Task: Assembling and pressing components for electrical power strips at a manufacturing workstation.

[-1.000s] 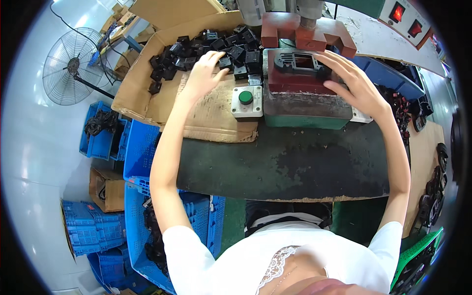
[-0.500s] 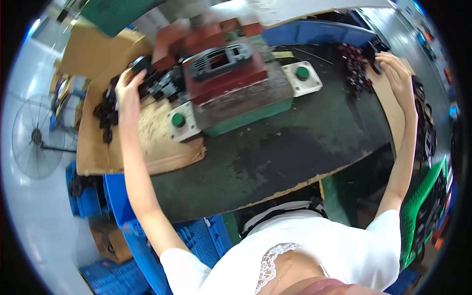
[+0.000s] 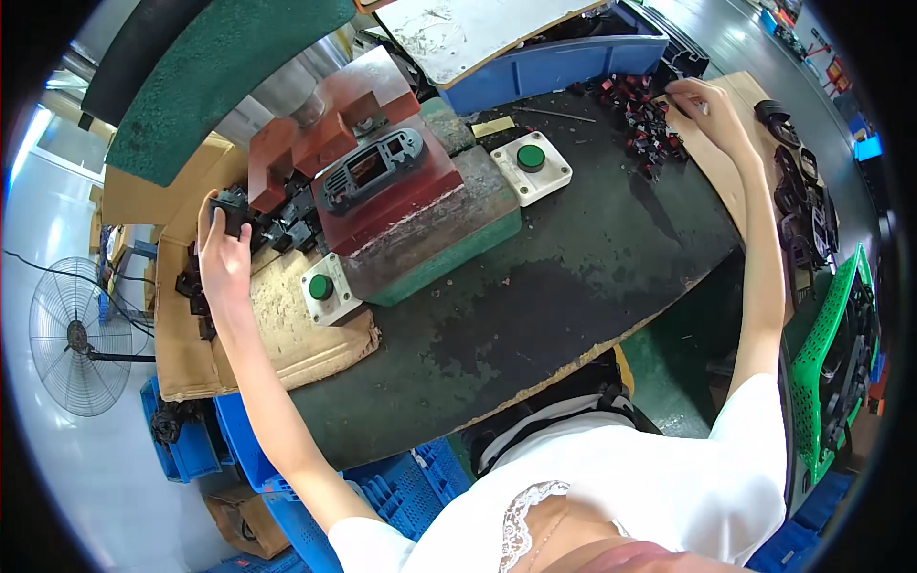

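Observation:
My left hand [image 3: 225,263] is closed around a small black plastic part [image 3: 229,208], over the carton at the left of the press. My right hand [image 3: 712,115] is at the far right of the bench, its fingers bent and apart, with nothing visible in them. Beside its fingertips lies a pile of small red and black parts [image 3: 642,119]. Between both hands, a grey-black plastic panel [image 3: 371,170] with a window rests on the red block [image 3: 401,210] of the press.
Two white button boxes with green buttons, one left [image 3: 330,304] and one right [image 3: 549,177], flank the press base. An open cardboard carton [image 3: 191,368] holds black parts. Behind stands a blue bin [image 3: 564,72]. A green basket [image 3: 812,382] and black frames [image 3: 795,196] are at the right.
The view has turned, so the bench appears shifted left. My left hand now grips the black part beside the press. My right hand has come closer to the red and black pile.

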Demonstrator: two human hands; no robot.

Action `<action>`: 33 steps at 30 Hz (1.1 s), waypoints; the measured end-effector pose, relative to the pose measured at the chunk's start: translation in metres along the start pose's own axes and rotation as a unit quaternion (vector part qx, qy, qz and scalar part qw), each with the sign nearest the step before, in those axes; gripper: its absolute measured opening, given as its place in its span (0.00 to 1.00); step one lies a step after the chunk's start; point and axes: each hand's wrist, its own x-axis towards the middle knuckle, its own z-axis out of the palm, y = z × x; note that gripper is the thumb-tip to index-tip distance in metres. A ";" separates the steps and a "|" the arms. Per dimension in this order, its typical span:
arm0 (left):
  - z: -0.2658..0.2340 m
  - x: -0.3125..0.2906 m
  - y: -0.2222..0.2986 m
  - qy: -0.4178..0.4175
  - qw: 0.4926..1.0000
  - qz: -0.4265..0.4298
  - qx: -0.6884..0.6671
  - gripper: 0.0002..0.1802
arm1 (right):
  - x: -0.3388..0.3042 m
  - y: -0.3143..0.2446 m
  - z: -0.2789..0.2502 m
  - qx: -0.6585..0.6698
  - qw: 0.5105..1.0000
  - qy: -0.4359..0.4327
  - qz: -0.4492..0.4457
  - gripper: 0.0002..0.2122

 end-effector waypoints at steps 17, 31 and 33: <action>0.076 -0.027 0.002 -0.169 0.982 -0.015 0.080 0.30 | 0.049 -0.034 0.041 -0.012 0.999 -0.046 -0.022 0.12; 0.121 -0.032 -0.025 -0.177 0.968 0.085 0.153 0.20 | 0.085 -0.235 0.123 0.309 0.902 -0.111 -0.279 0.10; 0.128 -0.030 -0.031 -0.174 0.961 0.099 0.191 0.20 | 0.085 -0.244 0.124 0.371 0.893 -0.148 -0.209 0.16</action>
